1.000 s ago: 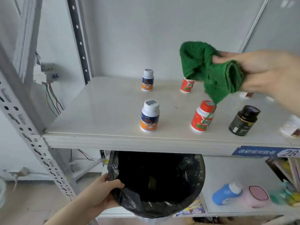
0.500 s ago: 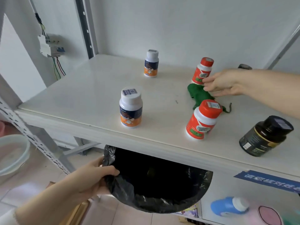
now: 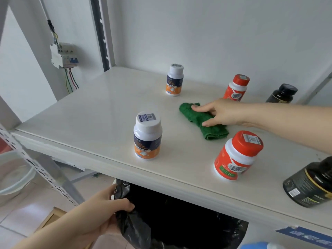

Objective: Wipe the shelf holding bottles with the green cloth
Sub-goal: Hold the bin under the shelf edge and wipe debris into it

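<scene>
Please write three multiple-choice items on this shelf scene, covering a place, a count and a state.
1. Where is the green cloth?
A. Draped over a bottle
B. Flat on the shelf, among the bottles
C. On the floor

2. How many bottles on the shelf have a red cap?
A. One
B. Two
C. Four

3. What is the left hand doing?
A. Gripping the rim of the black bag
B. Resting flat on the shelf
C. Lifting a bottle

Answers:
1 B: the cloth lies on the shelf top under the right hand.
2 B: the front red-capped bottle and the back red-capped bottle are the only two.
3 A: its fingers curl over the bag's edge, below the shelf.
</scene>
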A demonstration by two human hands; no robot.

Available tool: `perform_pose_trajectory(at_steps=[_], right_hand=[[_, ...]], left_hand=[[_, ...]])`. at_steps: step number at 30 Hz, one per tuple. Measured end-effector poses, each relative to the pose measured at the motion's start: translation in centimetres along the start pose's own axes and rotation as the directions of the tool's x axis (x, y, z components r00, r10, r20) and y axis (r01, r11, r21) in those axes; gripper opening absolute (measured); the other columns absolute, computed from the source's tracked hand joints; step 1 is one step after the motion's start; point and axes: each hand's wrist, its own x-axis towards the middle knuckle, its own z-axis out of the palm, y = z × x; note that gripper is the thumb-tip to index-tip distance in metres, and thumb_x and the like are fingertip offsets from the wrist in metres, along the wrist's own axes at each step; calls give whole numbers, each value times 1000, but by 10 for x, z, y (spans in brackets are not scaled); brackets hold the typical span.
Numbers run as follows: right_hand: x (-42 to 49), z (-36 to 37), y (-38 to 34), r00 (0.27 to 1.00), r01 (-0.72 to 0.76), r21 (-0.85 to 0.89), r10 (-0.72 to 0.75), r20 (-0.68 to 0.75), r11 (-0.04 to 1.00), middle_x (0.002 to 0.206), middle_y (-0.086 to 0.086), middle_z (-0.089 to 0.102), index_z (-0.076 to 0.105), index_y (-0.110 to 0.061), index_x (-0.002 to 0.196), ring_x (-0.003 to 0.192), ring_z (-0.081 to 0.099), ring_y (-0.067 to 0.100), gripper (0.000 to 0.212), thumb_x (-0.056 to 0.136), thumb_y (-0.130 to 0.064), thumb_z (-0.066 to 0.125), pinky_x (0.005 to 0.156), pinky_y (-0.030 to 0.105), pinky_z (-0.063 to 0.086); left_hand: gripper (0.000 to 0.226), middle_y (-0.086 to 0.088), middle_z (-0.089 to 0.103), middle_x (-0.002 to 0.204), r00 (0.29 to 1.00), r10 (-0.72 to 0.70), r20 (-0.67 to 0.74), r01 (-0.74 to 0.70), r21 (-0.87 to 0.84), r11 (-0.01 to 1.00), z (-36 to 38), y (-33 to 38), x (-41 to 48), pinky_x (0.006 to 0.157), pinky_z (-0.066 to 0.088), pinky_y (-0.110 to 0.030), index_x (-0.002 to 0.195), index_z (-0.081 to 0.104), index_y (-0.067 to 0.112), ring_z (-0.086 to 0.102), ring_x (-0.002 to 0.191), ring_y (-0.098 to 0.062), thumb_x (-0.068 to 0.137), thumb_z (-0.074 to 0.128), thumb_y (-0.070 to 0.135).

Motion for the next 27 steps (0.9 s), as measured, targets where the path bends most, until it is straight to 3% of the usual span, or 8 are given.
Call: perform_pose_trajectory(at_steps=[3,6,10,13,18,21,24,27], right_hand=[[0,0,-6,995,40,-76,-47,-83,996,138,-3,50,49,-33,130,124,49,15,57,79,-20,70,102,21,36],[7,-2,-5,983,37,73,-23,-180,997,126,1,61,60,-26,120,117,54,13,50,75,-10,73,92,15,36],[16,-13,-3,945,-16,113,52,-324,993,129,6,57,56,-19,124,119,52,19,46,80,-8,67,92,22,38],[28,-20,-1,905,-154,16,147,-399,988,137,5,49,48,-18,130,123,47,23,47,86,-2,56,83,23,38],[45,-12,-10,964,-236,-259,192,-185,937,149,9,32,26,-24,144,122,46,29,65,88,4,40,78,25,45],[38,-16,-14,983,-160,-267,130,-128,950,146,7,38,34,-28,140,126,44,26,60,89,-3,50,97,27,38],[27,-15,-23,998,-58,-229,57,-10,972,143,4,42,41,-24,137,129,41,21,55,88,-2,54,99,24,33],[16,-13,-38,989,-35,-151,56,136,988,142,3,42,45,-23,133,126,41,20,55,86,4,56,103,32,32]], left_hand=[[55,-26,69,95,1000,4,-4,-4,-3,1000,2,2,2,60,59,-45,108,58,6,68,76,-36,54,61,-3],[55,-24,69,92,1000,5,-8,-5,-18,1000,4,3,3,55,58,-42,108,58,5,67,75,-36,53,60,-4],[57,-24,70,97,1000,0,-23,-1,-14,1000,4,5,3,58,59,-46,109,58,6,68,76,-36,53,60,-5],[55,-27,69,101,1000,-5,-25,4,-22,1000,1,5,2,54,59,-42,108,58,6,69,72,-35,54,60,-5],[54,-25,70,100,1000,-1,-27,1,-34,999,-3,6,3,62,59,-46,108,59,6,69,76,-36,55,61,-4],[54,-26,69,102,998,-1,-56,-1,-40,999,-4,5,4,59,59,-47,109,58,7,69,79,-37,58,63,-7],[43,-28,68,103,997,6,-71,-11,-73,997,-4,3,4,59,58,-49,112,56,5,68,79,-38,73,59,-15],[41,-26,70,95,996,15,-84,-22,-78,997,-3,1,2,54,58,-42,111,56,2,70,69,-33,74,58,-16]])
